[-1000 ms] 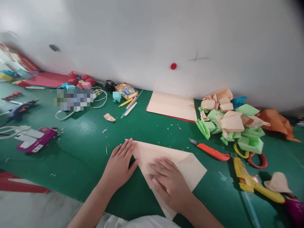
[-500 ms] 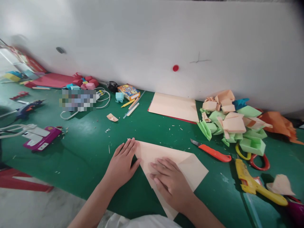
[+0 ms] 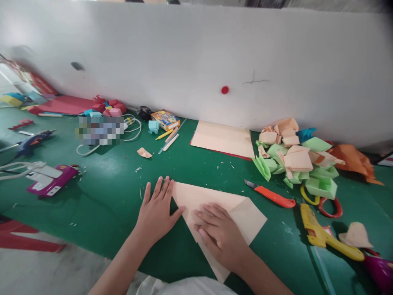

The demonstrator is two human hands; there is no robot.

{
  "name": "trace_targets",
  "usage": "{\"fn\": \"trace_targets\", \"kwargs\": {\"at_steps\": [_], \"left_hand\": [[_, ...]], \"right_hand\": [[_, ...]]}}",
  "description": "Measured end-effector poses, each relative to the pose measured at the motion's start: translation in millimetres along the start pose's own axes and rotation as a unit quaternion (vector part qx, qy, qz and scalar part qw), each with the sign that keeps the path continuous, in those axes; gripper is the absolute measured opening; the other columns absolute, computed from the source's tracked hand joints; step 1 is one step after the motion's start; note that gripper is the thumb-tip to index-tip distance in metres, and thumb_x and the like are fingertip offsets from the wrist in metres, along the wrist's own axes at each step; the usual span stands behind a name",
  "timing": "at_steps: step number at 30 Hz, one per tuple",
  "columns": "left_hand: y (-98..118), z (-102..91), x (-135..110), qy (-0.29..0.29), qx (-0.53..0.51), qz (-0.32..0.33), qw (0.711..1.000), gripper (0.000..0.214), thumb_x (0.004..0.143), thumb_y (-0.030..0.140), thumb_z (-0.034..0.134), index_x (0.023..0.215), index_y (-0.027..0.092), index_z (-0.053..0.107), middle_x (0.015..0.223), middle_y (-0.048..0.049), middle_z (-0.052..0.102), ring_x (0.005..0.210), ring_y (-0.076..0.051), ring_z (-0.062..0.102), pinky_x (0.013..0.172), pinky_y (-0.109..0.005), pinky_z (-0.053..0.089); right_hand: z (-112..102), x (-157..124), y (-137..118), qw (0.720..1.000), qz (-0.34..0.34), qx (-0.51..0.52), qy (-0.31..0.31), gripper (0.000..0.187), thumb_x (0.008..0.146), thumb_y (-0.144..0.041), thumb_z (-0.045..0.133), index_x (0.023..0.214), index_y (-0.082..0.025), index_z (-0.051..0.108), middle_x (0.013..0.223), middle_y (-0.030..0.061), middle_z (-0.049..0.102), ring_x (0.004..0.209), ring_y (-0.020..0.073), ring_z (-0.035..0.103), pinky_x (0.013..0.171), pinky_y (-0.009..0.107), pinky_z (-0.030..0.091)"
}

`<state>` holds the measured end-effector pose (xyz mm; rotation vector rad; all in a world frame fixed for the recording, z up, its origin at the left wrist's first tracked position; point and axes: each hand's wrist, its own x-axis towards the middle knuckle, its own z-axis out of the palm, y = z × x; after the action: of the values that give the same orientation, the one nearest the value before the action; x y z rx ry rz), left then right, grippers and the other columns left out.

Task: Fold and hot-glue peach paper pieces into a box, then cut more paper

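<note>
A pale peach sheet of paper point(image 3: 211, 195), folded over on itself, lies on the green table point(image 3: 113, 196) in front of me. My left hand point(image 3: 158, 213) rests at the sheet's left corner, fingers spread and pointing away from me, the thumb reaching over the paper's left edge. Flat on the middle of the paper lies my right hand point(image 3: 217, 235), fingers stretched out to the left. It covers part of the fold. One corner of the sheet points toward me below the right hand, another points right.
Right of the paper are an orange utility knife point(image 3: 274, 196) with its blade showing, scissors point(image 3: 330, 207) and a yellow glue gun point(image 3: 322, 233). Behind them sits a heap of folded paper pieces point(image 3: 296, 157). A peach paper stack point(image 3: 222, 139) lies by the wall; a purple power strip point(image 3: 55, 180) is left.
The fingers of my left hand have spread wider, and its thumb has slid slightly right over the paper. My right hand stays in place. The camera view has shifted a little.
</note>
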<state>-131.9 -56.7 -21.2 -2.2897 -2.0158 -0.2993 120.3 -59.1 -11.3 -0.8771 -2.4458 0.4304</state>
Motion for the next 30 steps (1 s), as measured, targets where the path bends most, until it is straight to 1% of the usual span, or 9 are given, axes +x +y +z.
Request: {"fn": "trace_targets", "kwargs": {"at_steps": [3, 5, 9, 15, 20, 24, 26, 30], "left_hand": [[1.3, 0.1, -1.0, -0.001, 0.005, 0.001, 1.000, 0.087, 0.095, 0.066, 0.049, 0.162, 0.013, 0.033, 0.168, -0.0155, 0.034, 0.159, -0.041, 0.022, 0.127, -0.067, 0.015], [2.2, -0.4, -1.2, -0.002, 0.004, 0.002, 1.000, 0.087, 0.095, 0.067, 0.049, 0.162, 0.014, 0.032, 0.167, -0.0154, 0.034, 0.158, -0.041, 0.023, 0.127, -0.067, 0.015], [4.7, -1.3, -0.3, -0.003, 0.000, -0.008, 1.000, 0.086, 0.094, 0.067, 0.051, 0.163, 0.018, 0.032, 0.167, -0.0145, 0.034, 0.157, -0.040, 0.028, 0.127, -0.066, 0.015], [8.0, -2.6, 2.5, -0.018, 0.000, -0.023, 1.000, 0.086, 0.095, 0.068, 0.048, 0.163, 0.018, 0.032, 0.169, -0.0127, 0.030, 0.157, -0.039, 0.027, 0.128, -0.064, 0.014], [11.4, -6.8, 4.3, -0.042, 0.023, -0.031, 0.998, 0.086, 0.096, 0.066, 0.045, 0.162, 0.012, 0.032, 0.170, -0.0140, 0.029, 0.158, -0.038, 0.025, 0.128, -0.063, 0.013], [12.1, -9.0, 5.2, -0.050, 0.026, -0.037, 0.998, 0.091, 0.095, 0.067, 0.049, 0.163, 0.010, 0.029, 0.170, -0.0133, 0.029, 0.159, -0.038, 0.021, 0.128, -0.063, 0.011], [12.1, -10.3, 5.6, -0.046, 0.024, -0.040, 0.998, 0.092, 0.093, 0.068, 0.051, 0.164, 0.012, 0.028, 0.169, -0.0120, 0.031, 0.160, -0.039, 0.017, 0.128, -0.064, 0.009], [13.3, -14.3, 6.5, -0.053, 0.023, -0.049, 0.997, 0.088, 0.092, 0.067, 0.054, 0.163, 0.019, 0.034, 0.169, -0.0082, 0.032, 0.161, -0.040, 0.011, 0.128, -0.066, 0.005]], "right_hand": [[-0.2, 0.0, 1.4, 1.000, 0.002, 0.005, 0.000, 0.034, 0.102, -0.018, 0.047, 0.114, -0.027, 0.078, 0.134, 0.0002, 0.074, 0.131, 0.0261, 0.063, 0.116, 0.054, 0.046], [-0.5, -0.2, 2.0, 1.000, 0.005, 0.009, -0.006, 0.035, 0.103, -0.018, 0.047, 0.115, -0.027, 0.078, 0.135, 0.0004, 0.073, 0.132, 0.0260, 0.062, 0.117, 0.054, 0.045], [-0.2, -1.6, 2.9, 1.000, 0.013, 0.024, -0.005, 0.035, 0.103, -0.017, 0.047, 0.117, -0.025, 0.078, 0.136, 0.0020, 0.072, 0.133, 0.0267, 0.061, 0.119, 0.056, 0.043], [0.2, -2.8, 5.7, 0.998, 0.021, 0.050, 0.010, 0.035, 0.102, -0.015, 0.045, 0.116, -0.021, 0.077, 0.134, 0.0045, 0.073, 0.133, 0.0268, 0.061, 0.120, 0.056, 0.042], [1.5, -3.1, 7.6, 0.998, 0.018, 0.050, 0.017, 0.034, 0.102, -0.015, 0.046, 0.116, -0.022, 0.077, 0.133, 0.0029, 0.074, 0.132, 0.0261, 0.062, 0.121, 0.055, 0.041], [2.0, -3.7, 7.6, 0.999, 0.019, 0.043, 0.016, 0.035, 0.101, -0.015, 0.046, 0.114, -0.023, 0.077, 0.134, 0.0009, 0.074, 0.133, 0.0256, 0.061, 0.121, 0.054, 0.041], [1.9, -3.6, 7.6, 0.999, 0.019, 0.038, 0.015, 0.035, 0.101, -0.015, 0.046, 0.113, -0.023, 0.077, 0.134, 0.0007, 0.074, 0.133, 0.0257, 0.061, 0.121, 0.054, 0.041], [1.6, -2.6, 7.5, 0.999, 0.014, 0.028, 0.017, 0.034, 0.101, -0.015, 0.046, 0.112, -0.021, 0.078, 0.133, 0.0013, 0.074, 0.131, 0.0262, 0.062, 0.119, 0.053, 0.042]]}}
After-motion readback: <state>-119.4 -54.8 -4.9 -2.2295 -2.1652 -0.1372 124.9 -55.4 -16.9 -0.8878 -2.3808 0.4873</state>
